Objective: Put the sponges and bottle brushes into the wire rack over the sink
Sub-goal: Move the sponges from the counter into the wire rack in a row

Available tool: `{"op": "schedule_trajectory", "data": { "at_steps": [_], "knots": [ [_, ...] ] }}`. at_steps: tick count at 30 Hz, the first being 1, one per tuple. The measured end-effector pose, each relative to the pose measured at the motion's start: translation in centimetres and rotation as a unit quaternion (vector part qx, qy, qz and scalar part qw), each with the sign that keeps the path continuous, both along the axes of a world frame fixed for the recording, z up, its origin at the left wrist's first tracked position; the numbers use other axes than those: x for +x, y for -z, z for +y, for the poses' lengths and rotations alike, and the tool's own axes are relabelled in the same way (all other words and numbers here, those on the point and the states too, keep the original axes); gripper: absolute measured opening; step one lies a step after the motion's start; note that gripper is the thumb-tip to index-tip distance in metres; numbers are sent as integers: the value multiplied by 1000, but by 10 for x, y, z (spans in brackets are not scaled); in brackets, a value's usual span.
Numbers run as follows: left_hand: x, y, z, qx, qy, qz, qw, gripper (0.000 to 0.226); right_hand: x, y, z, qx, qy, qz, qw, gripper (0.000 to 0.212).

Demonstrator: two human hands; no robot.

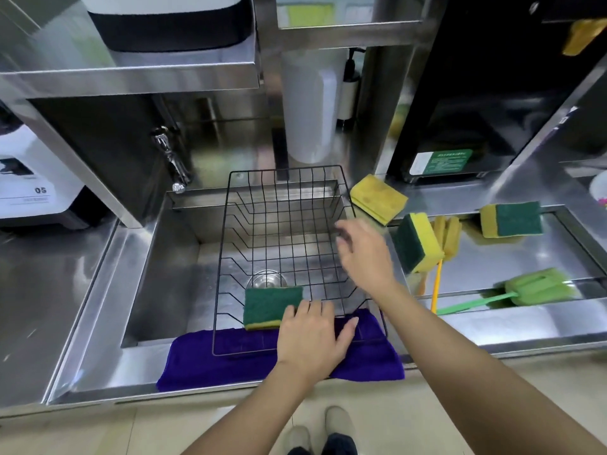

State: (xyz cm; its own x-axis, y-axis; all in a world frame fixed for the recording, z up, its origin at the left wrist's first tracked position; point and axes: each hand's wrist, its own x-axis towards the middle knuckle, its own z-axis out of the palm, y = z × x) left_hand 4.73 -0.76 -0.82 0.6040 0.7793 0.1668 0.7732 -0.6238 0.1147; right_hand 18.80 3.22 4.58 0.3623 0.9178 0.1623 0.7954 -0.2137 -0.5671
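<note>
The wire rack (289,244) spans the sink (170,257), its near edge on a purple cloth (361,359). One sponge (271,307) lies green side up in the rack's near-left corner. The left hand (315,336) rests flat on the rack edge, fingers touching that sponge, gripping nothing. The right hand (364,254) hovers open and empty over the rack's right side, somewhat blurred. Three sponges (377,198) (417,243) (510,220) and two brushes, yellow (438,274) and green (532,289), lie on the tabletop (525,257) to the right.

Wire rack (289,205) over sink (170,257); one sponge (271,307) inside; brushes (532,289) on counter right.
</note>
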Motion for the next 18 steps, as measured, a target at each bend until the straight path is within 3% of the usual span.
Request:
{"op": "schedule_trajectory", "data": {
  "at_steps": [2,4,8,10,13,18],
  "knots": [
    [4,1,-1,-3,14,8,1000,52,25,-2,0,20,140,-56,988,46],
    [3,3,-1,-4,13,10,1000,53,48,0,-4,-22,253,-36,966,70],
    [4,4,0,2,10,5,1000,54,81,21,-22,-148,337,20,930,99],
    [5,4,0,3,10,5,1000,54,88,30,-30,-202,344,17,917,89],
    [4,4,0,0,10,5,1000,54,89,36,-36,-202,355,11,913,62],
    [1,5,1,15,19,-20,1000,52,86,23,-29,-50,377,59,923,63]
  ]
}}
